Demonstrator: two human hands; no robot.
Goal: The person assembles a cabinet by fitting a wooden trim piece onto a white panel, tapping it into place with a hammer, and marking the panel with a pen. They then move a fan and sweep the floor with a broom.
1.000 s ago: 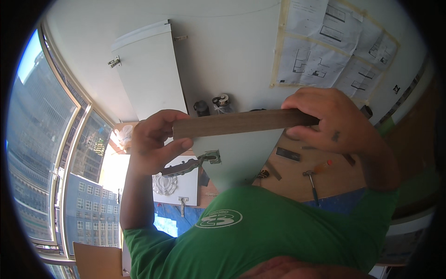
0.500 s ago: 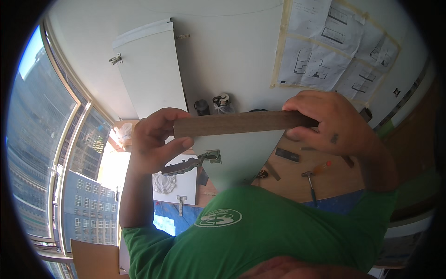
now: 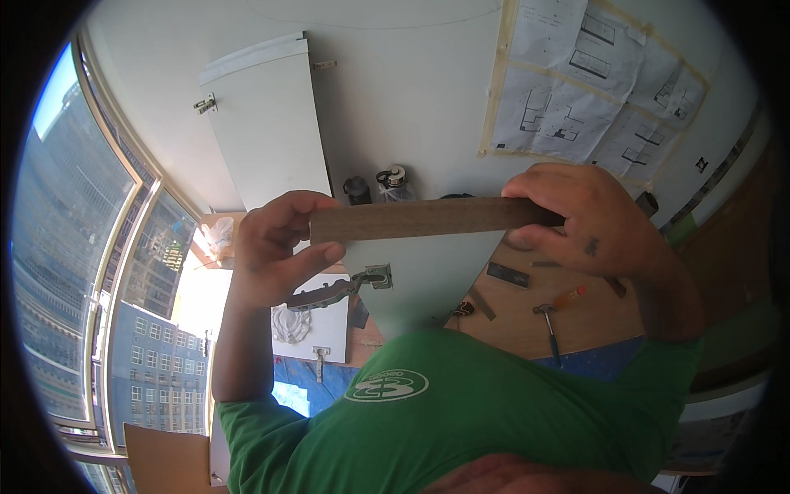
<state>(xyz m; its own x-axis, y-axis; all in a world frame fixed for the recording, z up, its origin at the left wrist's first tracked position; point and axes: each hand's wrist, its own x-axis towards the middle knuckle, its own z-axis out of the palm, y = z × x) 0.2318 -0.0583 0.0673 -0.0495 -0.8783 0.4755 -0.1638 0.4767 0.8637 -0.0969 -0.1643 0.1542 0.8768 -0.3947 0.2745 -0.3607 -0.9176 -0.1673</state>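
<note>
Head view | pinching wood-grain strip (image 3: 411, 218) between left hand (image 3: 273, 247) and right hand (image 3: 580, 216), mid-frame | seeing concealed hinge (image 3: 378, 277) already on panel (image 3: 428, 276); cannot tell remaining steps

Seen from above, a person in a green shirt (image 3: 461, 403) grips a brown wood-grained strip (image 3: 411, 221) with both bare hands, the left hand (image 3: 276, 251) at one end and the right hand (image 3: 588, 214) at the other. Under the strip, a pale panel (image 3: 428, 284) slopes down toward the shirt, a metal hinge (image 3: 376, 277) on its left side. A hammer (image 3: 550, 329) lies on the wooden table (image 3: 605, 321) to the right. Behind, a tall white panel (image 3: 267, 123) leans near drawings (image 3: 592, 90) taped to the wall; windows (image 3: 82, 230) fill the left.
</note>
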